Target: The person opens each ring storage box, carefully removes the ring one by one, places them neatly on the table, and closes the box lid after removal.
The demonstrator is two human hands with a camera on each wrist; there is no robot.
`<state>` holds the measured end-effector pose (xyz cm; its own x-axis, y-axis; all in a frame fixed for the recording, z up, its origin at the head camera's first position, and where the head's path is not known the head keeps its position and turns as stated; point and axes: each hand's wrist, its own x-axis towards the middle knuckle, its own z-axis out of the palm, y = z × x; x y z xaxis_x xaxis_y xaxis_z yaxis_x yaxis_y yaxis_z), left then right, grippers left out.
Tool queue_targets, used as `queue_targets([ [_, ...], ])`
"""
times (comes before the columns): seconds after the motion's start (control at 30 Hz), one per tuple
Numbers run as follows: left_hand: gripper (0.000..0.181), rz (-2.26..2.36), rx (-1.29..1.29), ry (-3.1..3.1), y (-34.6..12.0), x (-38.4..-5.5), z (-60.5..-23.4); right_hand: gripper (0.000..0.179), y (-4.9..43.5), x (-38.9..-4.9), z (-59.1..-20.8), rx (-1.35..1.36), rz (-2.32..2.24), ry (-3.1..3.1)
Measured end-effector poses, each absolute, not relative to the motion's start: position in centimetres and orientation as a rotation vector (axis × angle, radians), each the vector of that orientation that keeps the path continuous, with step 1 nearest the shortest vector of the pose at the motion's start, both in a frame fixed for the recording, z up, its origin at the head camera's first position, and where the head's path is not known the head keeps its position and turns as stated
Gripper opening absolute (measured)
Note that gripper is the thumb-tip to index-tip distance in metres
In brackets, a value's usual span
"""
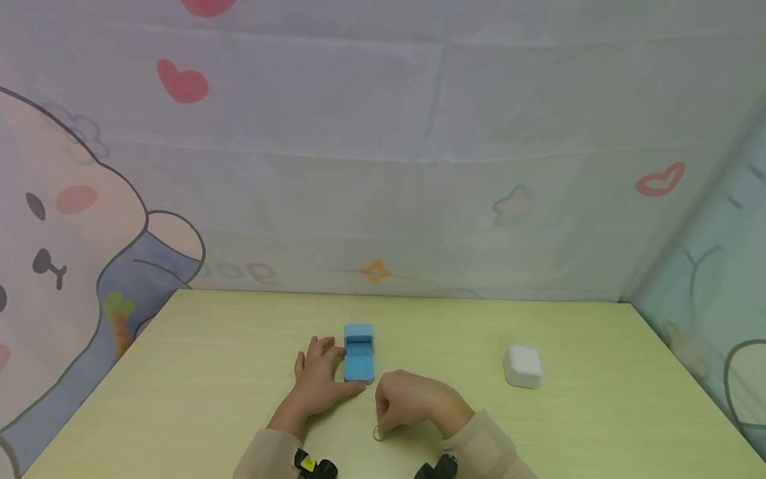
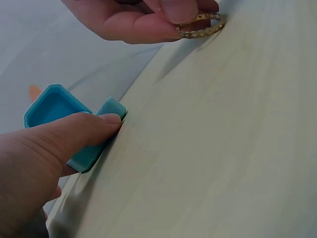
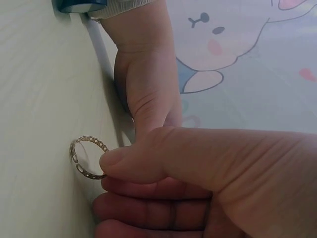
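A light blue ring box (image 1: 359, 367) stands on the table with its lid raised, its cushioned inside facing up. My left hand (image 1: 321, 384) holds it from the left, the thumb along the front edge and the fingers at the side; in the left wrist view the thumb (image 2: 74, 133) lies across the box's front. Just to the right and nearer to me, my right hand (image 1: 414, 399) pinches a gold ring (image 2: 200, 33) between thumb and fingertips. The ring has an openwork, chain-like band with a gap, seen in the right wrist view, and is close over the tabletop.
A small white box (image 1: 524, 366) with rounded corners sits on the right part of the pale yellow table (image 1: 598, 412). Behind the table's far edge hangs a printed curtain (image 1: 383, 133). Black wrist cameras show at both sleeves.
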<state>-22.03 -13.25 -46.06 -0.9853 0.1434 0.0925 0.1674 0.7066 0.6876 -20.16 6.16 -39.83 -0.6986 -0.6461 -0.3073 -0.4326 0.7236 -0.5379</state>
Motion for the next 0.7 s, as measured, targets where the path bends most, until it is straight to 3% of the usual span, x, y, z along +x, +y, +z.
queue_targets([
  [0.7, 0.066, -1.131, -0.256, -2.879, -13.29, -22.06, -46.17, 0.025, 5.98, -19.93, -39.79, -0.812, -0.589, 2.462],
])
